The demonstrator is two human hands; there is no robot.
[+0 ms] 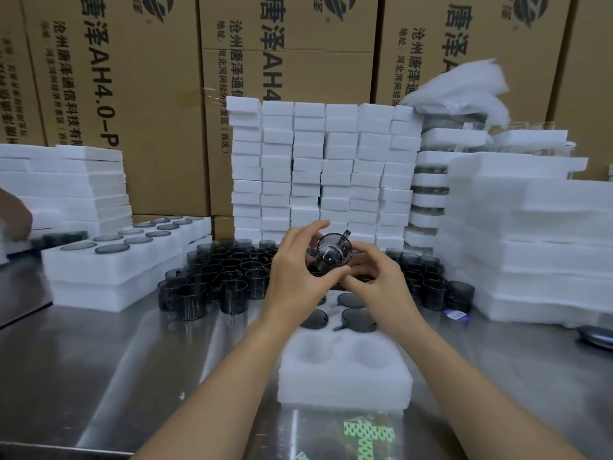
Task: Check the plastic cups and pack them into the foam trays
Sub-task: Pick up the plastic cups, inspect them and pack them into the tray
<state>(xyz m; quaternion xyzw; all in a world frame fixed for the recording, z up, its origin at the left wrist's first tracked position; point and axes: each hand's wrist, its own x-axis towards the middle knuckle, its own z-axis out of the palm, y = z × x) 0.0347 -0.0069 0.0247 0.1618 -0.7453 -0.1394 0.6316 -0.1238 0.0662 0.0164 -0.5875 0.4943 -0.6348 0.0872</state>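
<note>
I hold one smoky transparent plastic cup [334, 254] on its side in the air, its mouth facing me and its small handle pointing up. My left hand [300, 272] grips its left side and lower rim. My right hand [378, 280] pinches it from the lower right. Below my hands lies a white foam tray [345, 381] with two bare round pockets nearest me and several cups [359, 321] seated farther back. A crowd of loose cups [229, 277] stands on the steel table behind and left of my hands.
A filled foam tray [109, 260] sits on another at the left. Stacks of white foam blocks [318, 171] rise behind the cups, with piled trays [537, 247] at the right. Cardboard boxes [132, 78] form the back wall. Another person's hand [15, 210] shows at the left edge. A clear bag [345, 433] lies near me.
</note>
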